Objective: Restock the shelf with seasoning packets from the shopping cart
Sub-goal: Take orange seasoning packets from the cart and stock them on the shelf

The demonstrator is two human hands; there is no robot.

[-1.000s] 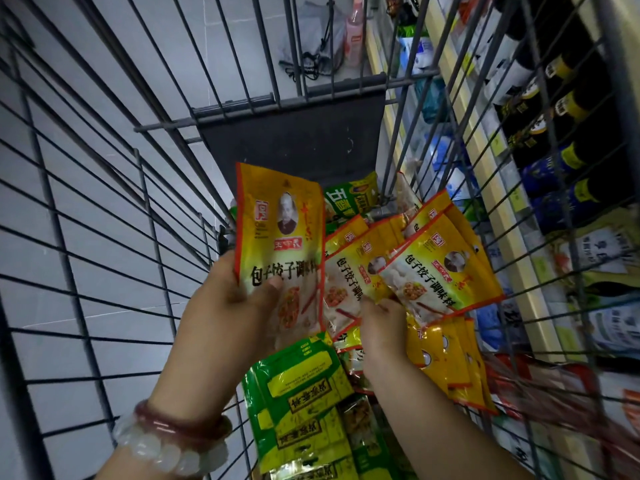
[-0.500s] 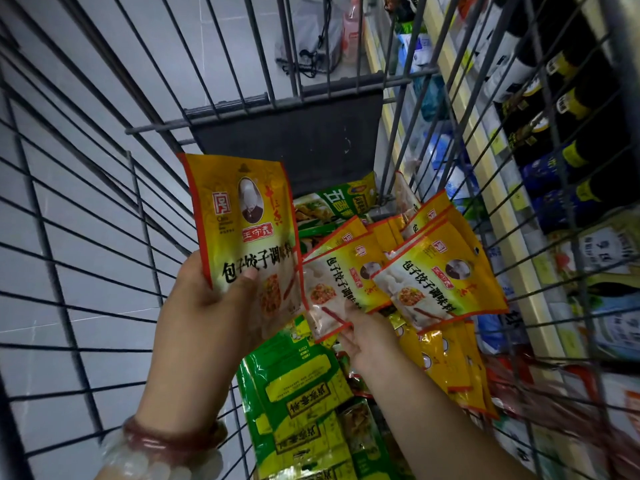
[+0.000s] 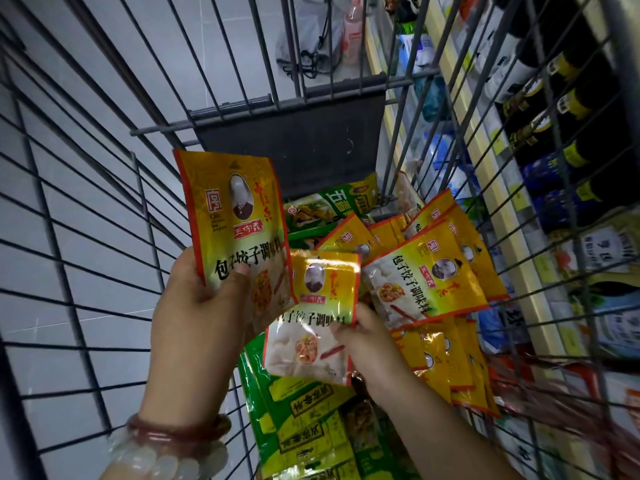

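My left hand (image 3: 194,317) grips one upright yellow foil seasoning packet (image 3: 235,216); my right hand (image 3: 370,344) pinches a second yellow packet (image 3: 311,317) above the grey wire cart (image 3: 104,237).

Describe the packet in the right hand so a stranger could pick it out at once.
Look inside the wire shopping cart, above the pile of yellow packets and green packets. Two hands hold yellow packets there; the right hand pinches the lower packet by its right edge. Unlike the upright packet in the left hand, it sits lower and catches glare across its top.
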